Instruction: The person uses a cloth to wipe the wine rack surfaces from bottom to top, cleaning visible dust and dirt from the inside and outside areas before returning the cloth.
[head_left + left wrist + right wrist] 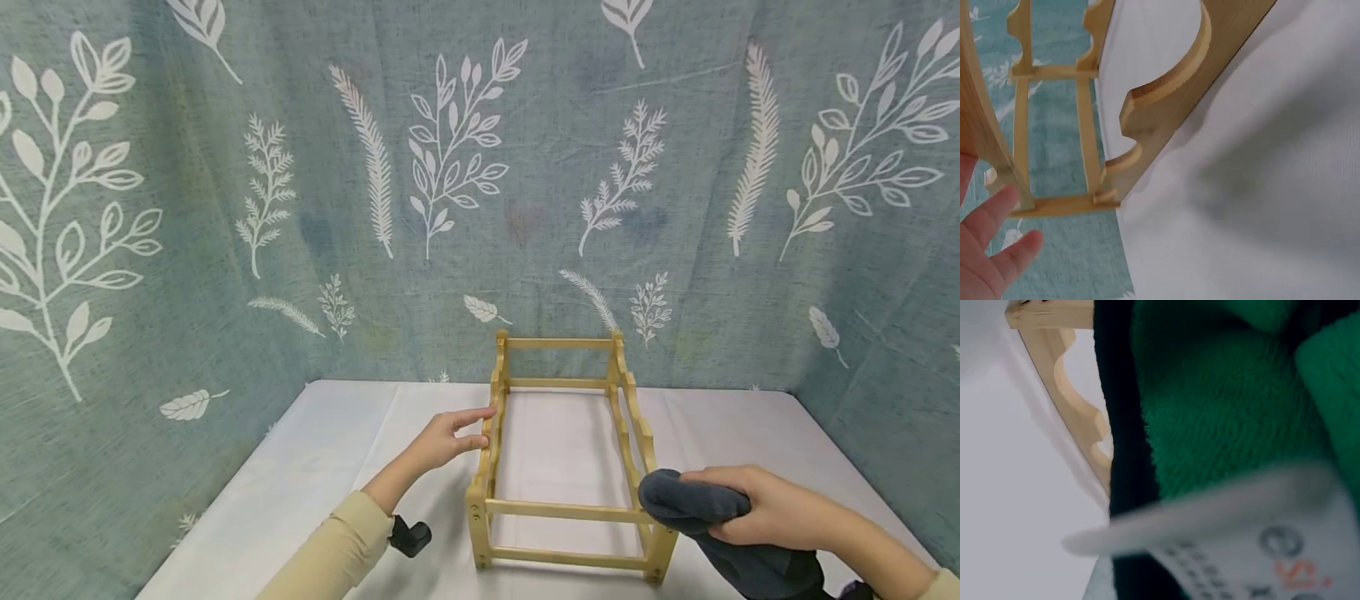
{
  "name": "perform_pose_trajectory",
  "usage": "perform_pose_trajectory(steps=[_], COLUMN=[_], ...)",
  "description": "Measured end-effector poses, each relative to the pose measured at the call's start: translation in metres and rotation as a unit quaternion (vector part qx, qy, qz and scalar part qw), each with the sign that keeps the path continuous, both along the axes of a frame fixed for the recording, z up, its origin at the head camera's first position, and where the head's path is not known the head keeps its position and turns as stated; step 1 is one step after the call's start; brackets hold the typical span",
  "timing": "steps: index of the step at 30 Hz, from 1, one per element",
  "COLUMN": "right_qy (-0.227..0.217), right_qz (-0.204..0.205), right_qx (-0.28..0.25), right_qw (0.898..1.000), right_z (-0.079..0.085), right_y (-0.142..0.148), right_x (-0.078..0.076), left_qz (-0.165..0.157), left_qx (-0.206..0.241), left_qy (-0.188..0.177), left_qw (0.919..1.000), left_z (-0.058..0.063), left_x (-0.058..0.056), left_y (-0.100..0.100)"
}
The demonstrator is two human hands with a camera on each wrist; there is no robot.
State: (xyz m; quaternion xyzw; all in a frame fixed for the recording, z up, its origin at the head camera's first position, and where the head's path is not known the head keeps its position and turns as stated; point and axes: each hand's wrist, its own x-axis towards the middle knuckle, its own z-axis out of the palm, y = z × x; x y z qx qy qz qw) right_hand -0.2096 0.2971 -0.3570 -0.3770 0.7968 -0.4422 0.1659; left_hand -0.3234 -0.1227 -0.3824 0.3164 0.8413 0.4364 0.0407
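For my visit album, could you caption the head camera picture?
Left hand beside a wooden rack, right hand gripping a dark cloth by the rack's near right corner.

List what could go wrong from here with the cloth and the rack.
The left hand has straight fingers at the side of the rack, not wrapped round it, so the rack might slide if pushed. The cloth in the right hand hangs loosely by the rack and could catch on it. Its label juts out and might snag.
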Motion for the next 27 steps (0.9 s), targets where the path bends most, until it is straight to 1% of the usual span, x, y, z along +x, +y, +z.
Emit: perform_pose_trajectory(steps=[2,4,7,10,13,17,21,27], right_qy=[-0.002,0.004,0.021,0.030,0.025,0.022,0.026,0.025], right_qz=[-0.007,-0.016,-0.027,-0.032,-0.036,-0.049,-0.057,-0.056], right_qx=[0.001,0.002,0.004,0.001,-0.002,0.009,0.018,0.008], right_qw=[1.000,1.000,0.999,0.999,0.999,0.999,0.998,0.998], right_z=[-0.001,-0.002,-0.004,-0.006,-0.006,-0.005,-0.005,-0.007], right_y=[0.000,-0.001,-0.001,-0.002,-0.002,-0.003,-0.003,-0.004], right_x=[0.001,0.002,0.003,0.005,0.005,0.006,0.006,0.008], left_qz=[-0.004,-0.004,0.003,0.004,0.007,0.019,0.022,0.018], left_qx=[0.003,0.005,0.007,-0.001,-0.017,-0.035,-0.036,-0.029], left_qy=[-0.012,-0.018,-0.026,-0.023,-0.004,0.021,0.022,0.013], left_qw=[0.9999,0.9998,0.9996,0.9997,0.9998,0.9990,0.9989,0.9993], left_z=[0.000,-0.005,-0.015,-0.019,-0.021,-0.020,-0.020,-0.022], left_x=[-0.001,-0.005,-0.013,-0.016,-0.015,-0.011,-0.009,-0.007], left_y=[0.000,-0.001,-0.003,-0.004,-0.005,-0.006,-0.007,-0.008])
